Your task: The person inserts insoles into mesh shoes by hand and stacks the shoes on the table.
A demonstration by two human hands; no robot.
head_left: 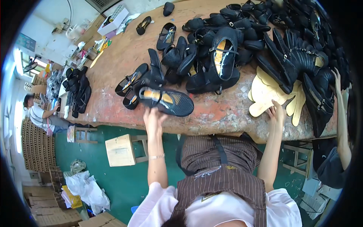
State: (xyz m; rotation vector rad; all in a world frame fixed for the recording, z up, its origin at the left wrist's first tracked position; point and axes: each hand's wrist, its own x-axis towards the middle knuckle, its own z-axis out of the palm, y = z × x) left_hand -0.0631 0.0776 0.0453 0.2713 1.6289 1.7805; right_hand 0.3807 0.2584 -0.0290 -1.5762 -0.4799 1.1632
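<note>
A black mesh shoe with a strap and a yellowish-gold insole lies tilted in my left hand, whose fingers grip it near the table's front edge. My right hand is at the near side of a fanned pile of cream-coloured insoles, its fingers closed on the rounded end of one insole. Beside the held shoe, a strapped black shoe rests on the table. Another black shoe, gold insole showing, sits on top of others at the middle.
The worn wooden table carries a big heap of black shoes at the right. More shoes stand at its left end. A wooden stool is below the front edge. One co-worker is far left; another's arm reaches in at right.
</note>
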